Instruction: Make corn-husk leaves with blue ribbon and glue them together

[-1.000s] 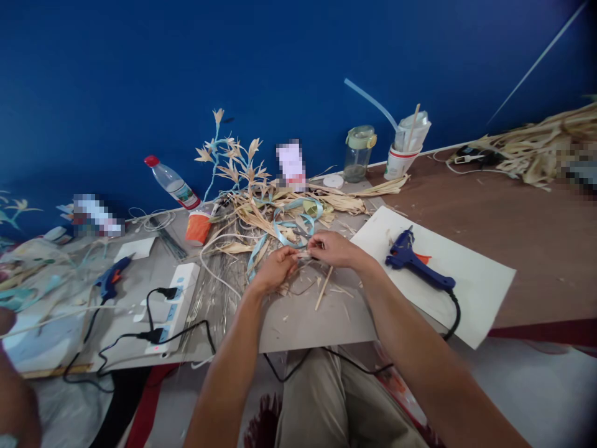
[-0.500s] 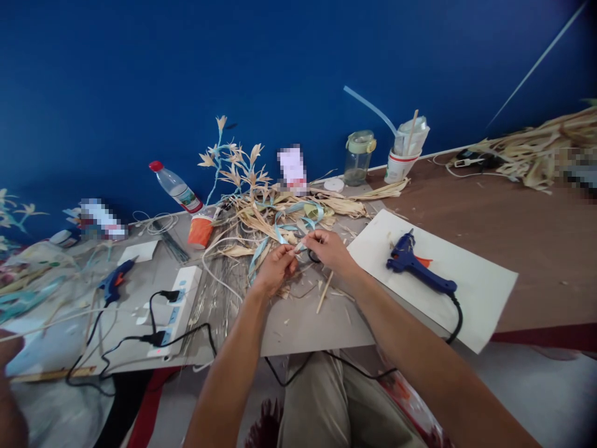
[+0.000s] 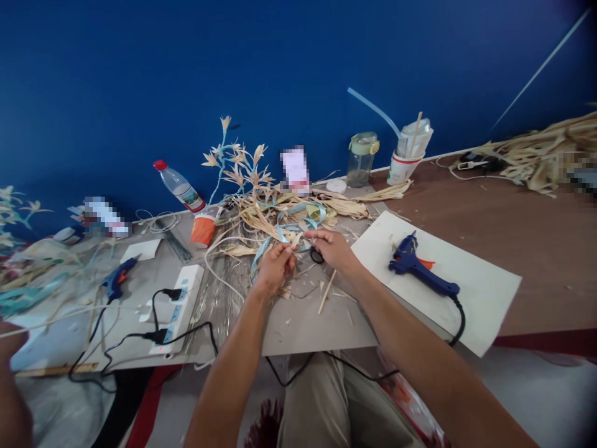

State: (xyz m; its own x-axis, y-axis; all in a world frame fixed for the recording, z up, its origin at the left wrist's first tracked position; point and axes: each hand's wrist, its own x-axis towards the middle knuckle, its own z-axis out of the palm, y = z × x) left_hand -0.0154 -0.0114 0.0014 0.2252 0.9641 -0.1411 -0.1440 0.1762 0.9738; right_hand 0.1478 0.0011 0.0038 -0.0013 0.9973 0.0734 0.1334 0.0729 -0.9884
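One pale strip (image 3: 296,240) points lengthwise toward one o'clock, pinched by left fingers (image 3: 281,250); right fingers (image 3: 321,236): grip unclear; surface (image 3: 317,333) edge at six o'clock.

Pale scrap (image 3: 295,241) at the left hand (image 3: 275,269): partly covered by fingers, too small to identify. Contact with the right hand (image 3: 336,250): unclear. Black ring-like item (image 3: 316,254): partly behind the right hand. Bottle (image 3: 183,189): base hidden by orange cup (image 3: 203,231). Pixelated: patch upper centre (image 3: 295,169), patch on the left (image 3: 106,217), patch at the right edge (image 3: 581,173); contents unreadable. Husk bundle (image 3: 541,155): cut off, right edge. Flower stems (image 3: 16,214): cut off, left edge, blurred. Other person's arm (image 3: 13,386): cropped, lower left. Both forearms: cropped, bottom edge.
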